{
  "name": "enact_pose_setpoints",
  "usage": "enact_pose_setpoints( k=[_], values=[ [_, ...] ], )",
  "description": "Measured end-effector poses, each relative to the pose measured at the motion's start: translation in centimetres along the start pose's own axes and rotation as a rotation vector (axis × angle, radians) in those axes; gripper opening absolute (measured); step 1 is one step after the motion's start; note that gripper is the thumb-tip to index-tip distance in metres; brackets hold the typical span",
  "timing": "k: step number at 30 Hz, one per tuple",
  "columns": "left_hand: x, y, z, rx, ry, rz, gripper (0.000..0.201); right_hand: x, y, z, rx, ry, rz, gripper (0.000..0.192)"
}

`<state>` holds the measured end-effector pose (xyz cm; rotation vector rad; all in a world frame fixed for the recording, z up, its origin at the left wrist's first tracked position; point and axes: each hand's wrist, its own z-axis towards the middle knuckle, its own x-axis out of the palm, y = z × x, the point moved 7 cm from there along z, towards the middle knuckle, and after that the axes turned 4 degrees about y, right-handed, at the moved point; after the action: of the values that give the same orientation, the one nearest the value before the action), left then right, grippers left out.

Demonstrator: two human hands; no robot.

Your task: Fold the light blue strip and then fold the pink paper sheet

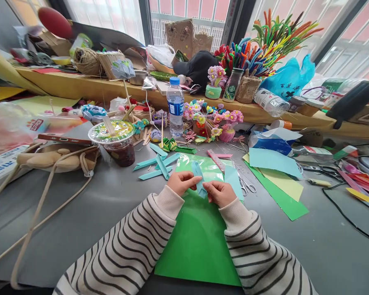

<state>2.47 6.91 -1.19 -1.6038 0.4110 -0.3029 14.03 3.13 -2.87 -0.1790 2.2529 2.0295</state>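
— Head view, centre of the frame: what do the hands hold?

— Both pinch one light-blue paper strip [199, 180] over the green sheet [199, 237] — left hand [182, 181] and right hand [220, 192], fingers clenched on its ends.

— How far along?

— I'd judge partway: several folded blue strips [156, 164] lie finished on the desk [110, 205] just above-left; this one looks half-creased. Uncut blue paper [273, 162] waits at right, scissors [247, 186] beside it.
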Motion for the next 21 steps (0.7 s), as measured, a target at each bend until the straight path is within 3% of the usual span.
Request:
enact_pose_setpoints(
  k=[10, 21],
  values=[
    [-0.02, 1.04, 0.28, -0.017, 0.017, 0.004, 0.029, 0.00, 0.09, -0.11, 0.007, 0.030, -0.063, 0.031],
    [-0.09, 0.34, 0.10, -0.014, 0.000, -0.007, 0.027, 0.02, 0.38, -0.09, -0.044, 0.019, -0.124, 0.031]
  ],
)
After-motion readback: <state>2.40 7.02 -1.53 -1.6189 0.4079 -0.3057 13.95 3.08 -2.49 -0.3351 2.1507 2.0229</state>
